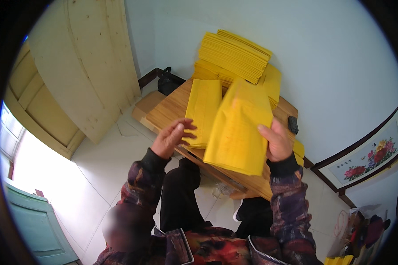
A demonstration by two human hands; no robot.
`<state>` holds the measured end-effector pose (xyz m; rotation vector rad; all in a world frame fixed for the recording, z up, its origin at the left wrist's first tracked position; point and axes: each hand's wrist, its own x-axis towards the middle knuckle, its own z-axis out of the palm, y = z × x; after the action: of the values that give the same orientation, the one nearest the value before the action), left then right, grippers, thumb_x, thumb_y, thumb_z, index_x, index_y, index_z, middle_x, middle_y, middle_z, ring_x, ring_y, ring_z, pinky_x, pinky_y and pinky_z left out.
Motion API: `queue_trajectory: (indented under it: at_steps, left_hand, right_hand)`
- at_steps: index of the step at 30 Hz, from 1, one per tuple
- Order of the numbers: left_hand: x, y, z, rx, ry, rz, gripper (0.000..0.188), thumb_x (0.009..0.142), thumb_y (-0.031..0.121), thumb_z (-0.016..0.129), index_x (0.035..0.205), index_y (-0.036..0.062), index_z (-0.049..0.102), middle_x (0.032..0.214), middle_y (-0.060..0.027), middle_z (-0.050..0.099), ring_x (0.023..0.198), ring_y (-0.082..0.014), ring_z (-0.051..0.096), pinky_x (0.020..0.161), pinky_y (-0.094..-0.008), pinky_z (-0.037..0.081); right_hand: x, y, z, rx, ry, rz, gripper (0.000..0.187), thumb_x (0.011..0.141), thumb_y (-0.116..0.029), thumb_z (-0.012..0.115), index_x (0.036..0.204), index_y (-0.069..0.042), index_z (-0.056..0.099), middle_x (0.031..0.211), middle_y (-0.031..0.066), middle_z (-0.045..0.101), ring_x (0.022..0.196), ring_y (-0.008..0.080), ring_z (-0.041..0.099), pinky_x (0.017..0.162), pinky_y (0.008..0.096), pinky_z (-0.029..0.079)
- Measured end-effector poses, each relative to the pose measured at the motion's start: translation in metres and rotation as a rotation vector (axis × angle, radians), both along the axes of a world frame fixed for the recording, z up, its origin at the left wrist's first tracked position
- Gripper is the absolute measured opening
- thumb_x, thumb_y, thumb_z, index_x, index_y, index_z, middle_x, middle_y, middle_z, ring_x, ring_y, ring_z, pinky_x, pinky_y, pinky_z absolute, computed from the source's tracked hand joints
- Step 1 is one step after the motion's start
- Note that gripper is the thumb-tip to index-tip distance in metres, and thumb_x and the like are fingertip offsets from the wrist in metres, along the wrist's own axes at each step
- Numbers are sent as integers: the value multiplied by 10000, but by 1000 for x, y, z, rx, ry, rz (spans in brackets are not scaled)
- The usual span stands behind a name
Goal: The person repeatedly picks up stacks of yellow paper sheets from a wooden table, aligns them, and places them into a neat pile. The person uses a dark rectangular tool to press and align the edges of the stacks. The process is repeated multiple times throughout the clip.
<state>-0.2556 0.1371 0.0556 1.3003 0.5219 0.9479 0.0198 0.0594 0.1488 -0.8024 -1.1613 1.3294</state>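
Note:
My right hand grips a yellow paper bag by its right edge, thumb on top. The bag is tilted above the table, its near end hanging towards me and its surface creased and slightly blurred. To its left, my left hand has its fingers apart and holds nothing. Those fingers are beside a flat yellow bag lying on the wooden table; whether they touch it I cannot tell. The held bag hides part of the tabletop.
Tall stacks of folded yellow bags stand at the table's far side, against the wall. A small black object lies at the right edge. A cardboard box and a black bag are left of the table. A framed flower picture leans at right.

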Motion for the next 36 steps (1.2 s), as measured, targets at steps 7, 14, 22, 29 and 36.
queue_trajectory:
  at_steps: [7, 14, 22, 29, 36]
  left_hand:
    - [4, 101, -25, -188, 111, 182, 631, 922, 538, 339, 1359, 83, 332, 1365, -84, 381, 1261, -205, 334, 1024, -391, 260]
    - [39, 138, -83, -510, 264, 160, 713, 893, 601, 332, 1378, 79, 298, 1410, -95, 328, 1288, -240, 300, 1048, -427, 230]
    - [60, 148, -86, -536, 160, 72, 587, 902, 515, 430, 1287, 72, 417, 1194, -94, 543, 1045, -170, 554, 868, -319, 470]
    - [71, 151, -80, -547, 224, 41, 513, 902, 385, 513, 1251, 19, 428, 1116, -107, 574, 957, -191, 589, 789, -299, 499]
    - [77, 100, -83, -573, 177, -2, 483, 915, 329, 499, 1265, 12, 402, 1139, -104, 557, 985, -196, 573, 797, -318, 495]
  right_hand:
    - [-30, 112, -52, -95, -256, 49, 311, 851, -64, 538, 1144, 33, 496, 1058, 81, 591, 917, 145, 575, 795, 286, 470]
    - [-27, 140, -137, -179, -618, -149, 352, 850, -164, 604, 1089, 71, 495, 934, 113, 610, 846, 159, 582, 736, 279, 471]
    - [23, 142, -168, -307, -583, -453, 574, 827, -440, 587, 1017, 95, 507, 860, 164, 597, 773, 240, 582, 693, 332, 476]
    - [22, 172, -187, -549, -534, -307, 559, 879, -446, 514, 1060, 82, 555, 904, 143, 616, 720, 211, 584, 625, 311, 473]
    - [28, 118, -180, -432, -511, -248, 506, 871, -390, 511, 1044, 80, 583, 941, 202, 641, 848, 285, 616, 760, 346, 464]
